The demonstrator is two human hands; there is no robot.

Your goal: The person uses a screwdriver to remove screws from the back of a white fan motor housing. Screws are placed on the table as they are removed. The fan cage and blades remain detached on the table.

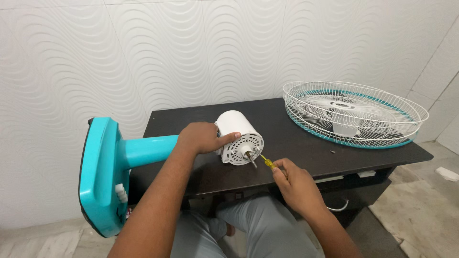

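A table fan lies on its side on a dark table (296, 143). Its white motor housing (237, 134) faces me with the metal shaft sticking out. My left hand (203, 137) grips the side of that housing. My right hand (291, 179) holds a small yellow-handled screwdriver (266, 161), whose tip touches the front face of the motor near the shaft. The fan's teal neck (146, 150) and teal base (100, 177) overhang the table's left edge.
A white wire fan guard (354, 113) with a teal rim lies flat on the table's right side, with the white blade inside it. A tiny screw (332, 152) lies in front of it. My knees are under the table. A tiled wall stands behind.
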